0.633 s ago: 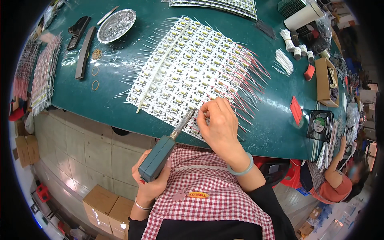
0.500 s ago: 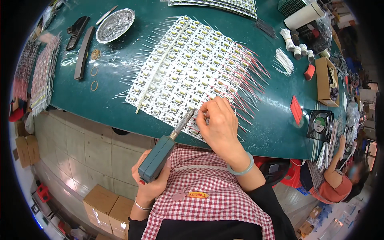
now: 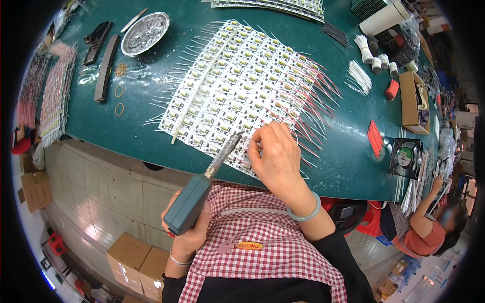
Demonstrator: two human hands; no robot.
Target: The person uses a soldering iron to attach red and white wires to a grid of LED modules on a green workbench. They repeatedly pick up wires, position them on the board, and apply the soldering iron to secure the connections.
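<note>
A soldering iron (image 3: 202, 189) was gripped by the left hand (image 3: 188, 233) off the worktop's (image 3: 348, 156) near edge; a wire on the circuit board panel (image 3: 237, 91) was pinched by the right hand (image 3: 275, 156).

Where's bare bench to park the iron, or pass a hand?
Bare green bench lies between the foil dish and the LED board panel, and again between the panel's red leads and the small fan. The far right is crowded with a cardboard box and wire bundles.

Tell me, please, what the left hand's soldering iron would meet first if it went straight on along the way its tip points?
Probably the circuit board panel: the soldering iron in the left hand points up and right at its near edge, just beside the right hand. Depth is unclear, so the fingertips might come first.
</note>
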